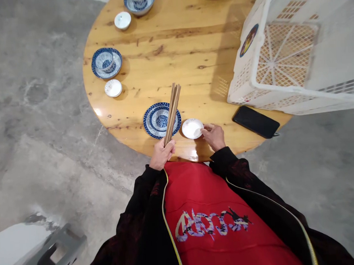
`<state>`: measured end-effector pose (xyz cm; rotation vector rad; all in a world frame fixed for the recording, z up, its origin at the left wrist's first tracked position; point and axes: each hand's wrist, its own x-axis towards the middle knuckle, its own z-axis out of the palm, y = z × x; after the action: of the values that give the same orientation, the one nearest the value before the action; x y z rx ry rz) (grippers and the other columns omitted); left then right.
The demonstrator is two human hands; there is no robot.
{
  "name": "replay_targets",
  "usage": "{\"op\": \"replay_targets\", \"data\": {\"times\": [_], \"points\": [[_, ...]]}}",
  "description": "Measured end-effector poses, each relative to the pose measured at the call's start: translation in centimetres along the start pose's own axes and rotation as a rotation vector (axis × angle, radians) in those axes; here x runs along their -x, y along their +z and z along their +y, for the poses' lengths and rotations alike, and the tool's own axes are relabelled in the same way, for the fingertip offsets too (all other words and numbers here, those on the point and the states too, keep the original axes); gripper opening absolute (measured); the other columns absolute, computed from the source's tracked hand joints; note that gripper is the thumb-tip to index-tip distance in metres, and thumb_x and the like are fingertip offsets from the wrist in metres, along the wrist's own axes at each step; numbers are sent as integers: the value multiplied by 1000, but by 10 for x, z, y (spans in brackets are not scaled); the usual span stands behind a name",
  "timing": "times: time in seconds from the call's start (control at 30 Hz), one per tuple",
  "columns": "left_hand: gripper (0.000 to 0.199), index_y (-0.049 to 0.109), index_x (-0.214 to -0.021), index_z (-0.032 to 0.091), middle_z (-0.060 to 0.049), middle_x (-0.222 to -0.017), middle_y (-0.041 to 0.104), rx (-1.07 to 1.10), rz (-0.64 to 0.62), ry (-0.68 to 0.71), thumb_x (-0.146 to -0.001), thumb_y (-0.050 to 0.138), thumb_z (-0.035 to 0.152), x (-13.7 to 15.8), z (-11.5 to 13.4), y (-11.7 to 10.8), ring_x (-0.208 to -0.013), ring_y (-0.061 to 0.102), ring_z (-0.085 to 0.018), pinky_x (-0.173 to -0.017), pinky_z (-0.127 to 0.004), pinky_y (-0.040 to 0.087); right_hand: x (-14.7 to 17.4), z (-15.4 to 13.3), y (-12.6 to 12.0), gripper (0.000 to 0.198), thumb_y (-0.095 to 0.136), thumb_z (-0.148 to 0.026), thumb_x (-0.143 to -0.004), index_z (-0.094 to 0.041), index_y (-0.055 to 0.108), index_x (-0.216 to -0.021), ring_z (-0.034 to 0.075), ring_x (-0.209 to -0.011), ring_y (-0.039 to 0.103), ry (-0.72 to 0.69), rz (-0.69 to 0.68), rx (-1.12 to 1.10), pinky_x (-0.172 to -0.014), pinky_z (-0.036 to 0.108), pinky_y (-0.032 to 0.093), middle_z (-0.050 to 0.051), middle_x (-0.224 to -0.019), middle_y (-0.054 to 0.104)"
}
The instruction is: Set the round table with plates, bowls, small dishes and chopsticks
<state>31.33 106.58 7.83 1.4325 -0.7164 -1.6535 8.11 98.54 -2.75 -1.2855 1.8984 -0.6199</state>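
Note:
My left hand [162,153] is closed around a bundle of wooden chopsticks [172,112] that slants upward over a blue-and-white plate [147,127]. On that plate rests a smaller blue-and-white bowl [158,119], partly hidden by the chopsticks. To its right a small white bowl [192,129] sits on the round wooden table [187,67]. The fingers of my right hand [214,136] pinch the right rim of this bowl.
A white plastic crate [301,93] stands at the table's right side, with a black phone [256,121] before it. More place settings line the left and far edges, including a plate [98,70] and a small bowl [113,88]. A grey stool [49,258] is at lower left.

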Motion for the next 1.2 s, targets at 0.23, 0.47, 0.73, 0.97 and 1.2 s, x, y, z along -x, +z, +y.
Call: {"op": "replay_targets", "data": {"times": [0.23,0.47,0.73,0.97,1.2], "points": [[32,52,-88,19,10,-57,50,-2,-11,12,-84,67,47,-1,-3,-1,-37,30,-2,-37,-18,23,3,-2,1,25,60,-34,-70,-17,72,-82,29,-76,69,-12,34,42,-84,45,57,10,-73,73],[34,52,-84,20,9,-57,51,2,-41,18,-84,69,48,-1,-4,-3,-37,32,-2,-37,-18,23,8,-10,-1,33,57,-33,-68,-15,76,-88,33,-84,71,7,63,141,-86,45,55,14,-83,76],[37,51,-82,19,9,-56,51,-18,-95,16,-84,69,52,-6,-4,5,-37,31,-2,-36,-19,22,14,-19,-6,31,58,-34,-73,-15,76,-90,33,-89,71,36,60,183,-90,46,53,15,-88,76],[59,56,-90,18,8,-55,50,4,-241,28,-86,56,77,-17,3,21,-35,29,-2,-36,-19,21,36,-79,-27,49,57,-64,-88,-17,72,-89,23,-71,67,-168,85,-302,-70,36,53,10,-85,73],[59,57,-92,17,6,-61,56,-9,-331,6,-83,63,74,-22,8,32,-37,36,-3,-37,-19,24,47,-126,-30,53,82,-67,-71,-20,59,-60,12,-55,49,-179,-6,-704,-53,25,43,-1,-57,53]]}}
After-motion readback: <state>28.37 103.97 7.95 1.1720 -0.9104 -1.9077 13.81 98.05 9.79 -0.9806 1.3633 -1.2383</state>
